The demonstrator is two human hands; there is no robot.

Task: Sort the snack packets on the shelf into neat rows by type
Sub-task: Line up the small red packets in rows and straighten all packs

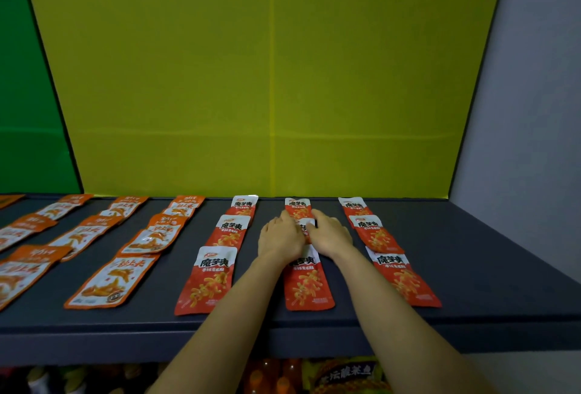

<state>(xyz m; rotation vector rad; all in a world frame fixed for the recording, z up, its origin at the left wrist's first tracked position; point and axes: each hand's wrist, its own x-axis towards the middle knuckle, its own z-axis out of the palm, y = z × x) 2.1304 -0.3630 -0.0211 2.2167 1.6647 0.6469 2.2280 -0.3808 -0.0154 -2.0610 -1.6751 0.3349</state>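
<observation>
1. Forearms reach over the shelf; the left hand and right hand lie either side of the middle red packet, equally near. Pinching or merely pressing, I cannot tell.
2. Its long axis runs front to back, along its row.
3. Red packets: nine, in three rows of three.
4. Orange packets: at least nine, with the rows cut off at the left edge.

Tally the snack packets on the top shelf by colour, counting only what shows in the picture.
Red packets: 9
Orange packets: 9 in view, the leftmost ones cut off by the frame edge
Total: 18 in view
</observation>
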